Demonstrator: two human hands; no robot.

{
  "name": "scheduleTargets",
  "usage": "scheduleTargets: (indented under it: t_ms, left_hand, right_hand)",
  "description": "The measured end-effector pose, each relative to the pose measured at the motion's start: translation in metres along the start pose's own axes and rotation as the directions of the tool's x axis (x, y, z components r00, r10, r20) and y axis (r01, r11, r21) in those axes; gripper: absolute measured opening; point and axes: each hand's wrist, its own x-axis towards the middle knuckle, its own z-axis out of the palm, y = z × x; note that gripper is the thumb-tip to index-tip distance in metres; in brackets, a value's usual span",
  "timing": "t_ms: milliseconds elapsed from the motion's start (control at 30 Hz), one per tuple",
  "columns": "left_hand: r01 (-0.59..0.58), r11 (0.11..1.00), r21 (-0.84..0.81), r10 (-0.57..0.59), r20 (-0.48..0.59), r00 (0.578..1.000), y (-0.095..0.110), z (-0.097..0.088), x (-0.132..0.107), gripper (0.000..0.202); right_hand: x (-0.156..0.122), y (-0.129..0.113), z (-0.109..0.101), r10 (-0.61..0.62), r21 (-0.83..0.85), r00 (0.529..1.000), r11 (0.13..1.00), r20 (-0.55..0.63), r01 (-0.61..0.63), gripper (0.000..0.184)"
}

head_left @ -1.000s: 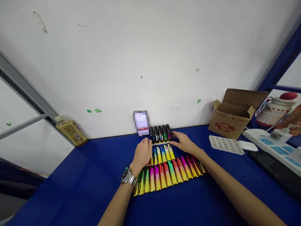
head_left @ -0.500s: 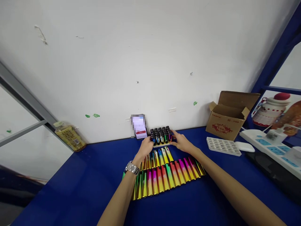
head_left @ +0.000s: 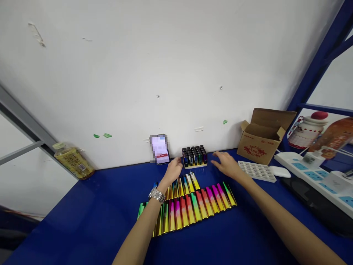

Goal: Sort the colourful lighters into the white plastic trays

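Observation:
A block of upright lighters (head_left: 195, 157) with black tops stands in a white holder tray (head_left: 197, 166) near the wall. Just left of it is my left hand (head_left: 173, 170), wearing a metal watch; its fingers are loosely bent and partly hidden, with nothing seen in them. To the tray's right and apart from it, my right hand (head_left: 226, 164) has thumb and fingers spread, holding nothing. Closer to me, shiny lighters lie on the blue table in two rows: a short back row (head_left: 187, 186) and a longer front row (head_left: 195, 206). My left hand and forearm cover part of both.
A phone (head_left: 160, 150) leans on the wall. At right are an empty holder tray (head_left: 257, 170), an open cardboard box (head_left: 257, 143), a white case (head_left: 280, 171) and a power strip (head_left: 311, 173). A bottle (head_left: 74, 162) tilts at the table's left (head_left: 82, 209).
Both hands have come off the tray of lighters, the right one moving away to the right and opening. The tray now stands free by the wall. The view has shifted slightly.

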Motion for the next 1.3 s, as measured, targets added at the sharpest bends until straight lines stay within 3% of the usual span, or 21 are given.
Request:
scheduleTargets:
  t_ms: [100,200,367,567,700,833,1100,1300]
  left_hand:
    - [-0.025,0.992,0.123,0.023,0.016,1.000,0.000,-0.023,-0.017,0.040]
    - [-0.098,0.938,0.332,0.083,0.059,0.995,-0.007,-0.043,-0.036,0.035]
    - [-0.098,0.841,0.532,0.076,0.062,0.995,-0.024,-0.062,-0.061,0.035]
    - [0.024,0.772,0.635,0.009,-0.049,0.999,-0.036,-0.071,-0.080,0.041]
    - [0.005,0.822,0.570,0.042,-0.069,0.997,-0.044,-0.072,-0.088,0.044]
    - [0.054,0.877,0.477,-0.028,-0.062,0.998,-0.049,-0.071,-0.093,0.050]
    - [0.032,0.884,0.467,-0.026,-0.019,0.999,-0.053,-0.078,-0.094,0.052]
    - [-0.009,0.868,0.496,-0.015,0.044,0.999,-0.056,-0.089,-0.096,0.051]
  right_hand:
    - [-0.026,0.019,-0.021,0.124,-0.313,0.992,0.941,-0.035,-0.129,0.025]
    - [-0.048,0.042,-0.030,0.280,-0.436,0.960,0.863,-0.011,-0.256,0.025]
    - [-0.052,0.051,-0.025,0.187,-0.364,0.973,0.923,0.137,-0.127,0.027]
    - [-0.031,0.004,-0.019,0.016,-0.160,0.973,0.987,0.231,0.022,0.021]
    - [-0.026,-0.036,-0.014,-0.085,-0.055,0.957,0.993,0.277,0.104,0.016]
    - [-0.029,-0.067,-0.008,-0.176,0.041,0.937,0.984,0.303,0.172,0.019]
    - [-0.034,-0.089,0.016,-0.232,0.060,0.950,0.973,0.211,0.224,0.025]
    - [-0.040,-0.110,0.011,-0.242,0.067,0.938,0.970,0.247,0.233,0.027]
